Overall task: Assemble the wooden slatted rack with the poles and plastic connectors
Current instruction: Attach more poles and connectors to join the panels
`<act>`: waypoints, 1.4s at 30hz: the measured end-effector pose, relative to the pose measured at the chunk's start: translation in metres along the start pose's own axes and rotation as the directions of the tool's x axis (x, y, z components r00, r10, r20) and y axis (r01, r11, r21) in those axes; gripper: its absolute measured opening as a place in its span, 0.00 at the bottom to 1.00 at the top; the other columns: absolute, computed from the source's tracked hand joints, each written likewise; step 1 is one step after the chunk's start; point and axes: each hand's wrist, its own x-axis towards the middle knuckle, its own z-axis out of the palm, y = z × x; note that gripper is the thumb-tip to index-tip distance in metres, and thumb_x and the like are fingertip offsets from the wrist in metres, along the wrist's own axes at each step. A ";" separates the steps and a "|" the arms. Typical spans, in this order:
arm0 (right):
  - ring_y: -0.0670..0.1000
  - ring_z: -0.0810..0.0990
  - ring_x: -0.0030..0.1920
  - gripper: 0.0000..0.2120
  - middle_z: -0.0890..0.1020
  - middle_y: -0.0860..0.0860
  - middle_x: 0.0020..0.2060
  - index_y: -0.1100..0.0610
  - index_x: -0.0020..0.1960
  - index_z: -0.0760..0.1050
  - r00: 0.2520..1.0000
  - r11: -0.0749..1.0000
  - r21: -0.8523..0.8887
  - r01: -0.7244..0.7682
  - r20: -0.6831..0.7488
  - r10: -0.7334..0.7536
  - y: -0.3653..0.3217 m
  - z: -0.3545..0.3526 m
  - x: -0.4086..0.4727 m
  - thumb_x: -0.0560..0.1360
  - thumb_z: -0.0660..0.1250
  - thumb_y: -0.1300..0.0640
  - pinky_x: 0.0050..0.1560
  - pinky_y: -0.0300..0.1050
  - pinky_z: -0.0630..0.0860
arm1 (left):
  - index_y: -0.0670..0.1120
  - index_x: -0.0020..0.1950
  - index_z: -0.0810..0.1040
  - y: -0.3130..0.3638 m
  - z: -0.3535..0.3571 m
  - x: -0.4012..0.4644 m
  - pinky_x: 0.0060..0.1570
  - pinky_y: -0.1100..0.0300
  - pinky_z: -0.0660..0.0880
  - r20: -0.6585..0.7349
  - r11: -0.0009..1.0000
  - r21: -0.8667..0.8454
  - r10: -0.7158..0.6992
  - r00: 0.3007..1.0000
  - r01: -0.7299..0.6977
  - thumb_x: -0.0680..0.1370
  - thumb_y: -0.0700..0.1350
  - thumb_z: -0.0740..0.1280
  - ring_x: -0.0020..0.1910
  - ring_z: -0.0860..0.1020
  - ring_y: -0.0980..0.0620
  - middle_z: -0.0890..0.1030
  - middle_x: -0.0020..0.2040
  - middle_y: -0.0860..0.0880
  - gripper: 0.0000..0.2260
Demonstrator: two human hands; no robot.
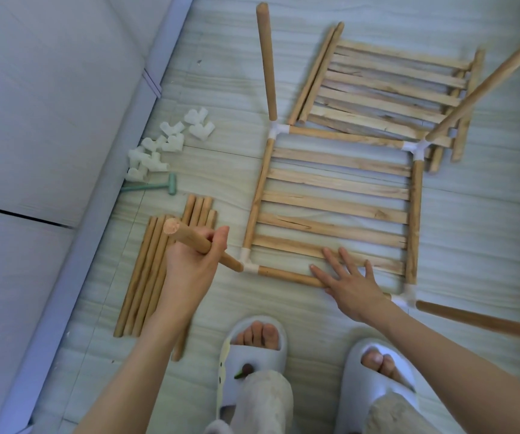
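Note:
A slatted wooden shelf (pixel 334 205) lies flat on the floor, framed by poles joined with white plastic connectors at its corners. My left hand (pixel 193 261) grips a pole (pixel 190 239) whose lower end sits at the near-left corner connector (pixel 247 266). My right hand (pixel 349 277) presses flat, fingers spread, on the shelf's near pole and slat. Upright poles rise from the far-left connector (pixel 279 130), the far-right connector (pixel 416 148) and the near-right connector (pixel 404 297).
More slatted shelves (pixel 387 92) are stacked beyond. Loose poles (pixel 146 277) lie at the left, with a heap of white connectors (pixel 165 142) and a small green mallet (pixel 158 186) by a pale sofa edge. My slippered feet (pixel 255 349) stand near.

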 end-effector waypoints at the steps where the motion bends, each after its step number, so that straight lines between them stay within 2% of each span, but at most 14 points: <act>1: 0.57 0.31 0.74 0.26 0.31 0.49 0.74 0.41 0.75 0.37 1.000 1.000 0.002 0.001 -0.002 -0.001 0.000 0.000 0.000 0.83 0.46 0.51 0.69 0.68 0.46 | 0.35 0.37 0.76 0.001 0.002 0.001 0.36 0.57 0.73 -0.006 1.000 0.009 -0.001 1.000 0.001 0.78 0.47 0.64 0.34 0.76 0.47 0.79 0.32 0.42 0.16; 4: 0.57 0.31 0.74 0.26 0.30 0.49 0.74 0.41 0.75 0.36 1.000 1.000 0.007 -0.004 0.019 0.004 0.001 0.001 0.002 0.83 0.46 0.52 0.69 0.68 0.45 | 0.44 0.33 0.77 0.001 0.006 -0.002 0.34 0.67 0.71 0.001 0.994 0.068 0.082 0.997 -0.082 0.76 0.52 0.64 0.33 0.77 0.55 0.79 0.30 0.53 0.15; 7: 0.58 0.30 0.74 0.26 0.30 0.49 0.73 0.41 0.75 0.36 0.999 1.000 0.004 -0.001 0.033 0.001 0.001 0.000 0.002 0.83 0.46 0.53 0.69 0.69 0.45 | 0.48 0.32 0.74 -0.009 0.012 -0.010 0.36 0.65 0.72 0.102 0.965 0.181 0.172 0.980 -0.188 0.77 0.54 0.63 0.36 0.76 0.56 0.76 0.31 0.56 0.16; 11: 0.58 0.30 0.73 0.26 0.29 0.49 0.73 0.41 0.75 0.37 0.998 1.000 0.013 -0.001 0.059 0.000 0.003 -0.001 0.002 0.83 0.46 0.53 0.69 0.69 0.45 | 0.51 0.34 0.72 -0.010 0.016 -0.017 0.37 0.66 0.71 0.014 0.983 0.175 0.046 0.999 -0.048 0.79 0.47 0.63 0.38 0.76 0.62 0.75 0.35 0.57 0.12; 13: 0.58 0.30 0.73 0.26 0.29 0.49 0.73 0.41 0.75 0.37 0.998 1.000 0.014 -0.004 0.068 0.003 0.003 -0.002 0.002 0.83 0.46 0.54 0.69 0.69 0.45 | 0.50 0.38 0.73 -0.010 0.014 -0.016 0.40 0.64 0.72 0.024 0.968 0.251 0.022 0.999 -0.027 0.78 0.50 0.64 0.40 0.75 0.60 0.75 0.40 0.55 0.09; 16: 0.58 0.30 0.73 0.26 0.29 0.49 0.73 0.41 0.75 0.37 0.997 1.000 0.016 0.000 0.072 -0.001 0.003 -0.002 0.002 0.83 0.46 0.54 0.69 0.69 0.45 | 0.47 0.40 0.74 -0.015 0.011 -0.014 0.38 0.63 0.73 0.063 0.963 0.269 -0.011 0.998 -0.006 0.74 0.52 0.69 0.39 0.75 0.58 0.76 0.40 0.53 0.10; 21: 0.57 0.29 0.73 0.26 0.29 0.49 0.73 0.41 0.75 0.37 0.995 1.000 0.026 0.000 0.103 -0.003 0.004 -0.006 0.002 0.83 0.46 0.54 0.70 0.68 0.44 | 0.49 0.45 0.74 -0.022 0.017 -0.030 0.42 0.70 0.72 0.071 0.973 0.229 0.017 0.997 -0.033 0.72 0.43 0.73 0.44 0.75 0.60 0.77 0.44 0.53 0.08; 25: 0.56 0.29 0.73 0.26 0.29 0.48 0.73 0.41 0.75 0.38 0.994 0.999 0.035 -0.002 0.114 -0.002 0.005 -0.007 0.001 0.83 0.47 0.55 0.70 0.67 0.44 | 0.45 0.47 0.80 -0.030 0.015 -0.028 0.46 0.65 0.76 0.072 0.986 0.163 0.030 0.997 -0.041 0.72 0.39 0.72 0.46 0.79 0.57 0.79 0.45 0.57 0.06; 28: 0.56 0.29 0.73 0.26 0.29 0.48 0.73 0.41 0.75 0.38 0.993 0.999 0.037 -0.002 0.115 -0.003 0.005 -0.007 0.001 0.83 0.47 0.55 0.70 0.67 0.44 | 0.43 0.50 0.82 -0.034 0.013 -0.027 0.49 0.70 0.75 0.125 0.980 0.164 0.089 0.988 -0.109 0.73 0.36 0.70 0.49 0.77 0.65 0.81 0.49 0.56 0.07; 30: 0.56 0.29 0.73 0.27 0.29 0.48 0.73 0.41 0.75 0.38 0.993 0.999 0.032 -0.002 0.118 -0.002 0.005 -0.008 0.001 0.83 0.47 0.55 0.70 0.67 0.44 | 0.42 0.53 0.81 -0.037 0.013 -0.028 0.50 0.72 0.74 0.148 0.979 0.150 0.115 0.982 -0.137 0.73 0.35 0.70 0.50 0.77 0.69 0.80 0.49 0.59 0.09; 33: 0.57 0.29 0.73 0.27 0.29 0.49 0.73 0.41 0.75 0.37 0.993 1.000 0.020 0.000 0.118 -0.003 0.005 -0.007 0.002 0.83 0.47 0.55 0.71 0.67 0.45 | 0.43 0.50 0.82 -0.046 0.016 -0.028 0.53 0.59 0.78 0.109 0.982 0.157 0.092 0.990 -0.108 0.74 0.37 0.70 0.51 0.80 0.59 0.81 0.50 0.55 0.06; 35: 0.57 0.29 0.73 0.27 0.29 0.49 0.73 0.41 0.75 0.37 0.993 1.000 0.011 0.003 0.117 -0.004 0.005 -0.007 0.002 0.83 0.47 0.55 0.70 0.67 0.45 | 0.43 0.48 0.82 -0.049 0.019 -0.029 0.53 0.54 0.78 0.073 0.982 0.167 0.077 0.994 -0.088 0.74 0.40 0.71 0.52 0.79 0.57 0.81 0.51 0.53 0.05; 38: 0.57 0.30 0.73 0.27 0.29 0.49 0.73 0.41 0.76 0.38 0.993 1.000 -0.001 0.008 0.114 -0.008 0.006 -0.007 0.002 0.83 0.47 0.56 0.70 0.67 0.46 | 0.42 0.49 0.82 -0.047 0.021 -0.030 0.51 0.59 0.77 0.059 0.979 0.170 0.102 0.993 -0.111 0.74 0.40 0.70 0.51 0.78 0.59 0.81 0.52 0.52 0.05; 42: 0.57 0.30 0.73 0.33 0.28 0.49 0.73 0.41 0.75 0.37 0.994 0.999 -0.030 0.012 0.106 -0.009 0.006 -0.009 0.000 0.80 0.51 0.63 0.71 0.66 0.46 | 0.40 0.55 0.80 -0.050 0.012 -0.033 0.55 0.72 0.72 0.204 0.976 0.104 0.165 0.965 -0.189 0.75 0.32 0.66 0.56 0.75 0.70 0.80 0.54 0.49 0.10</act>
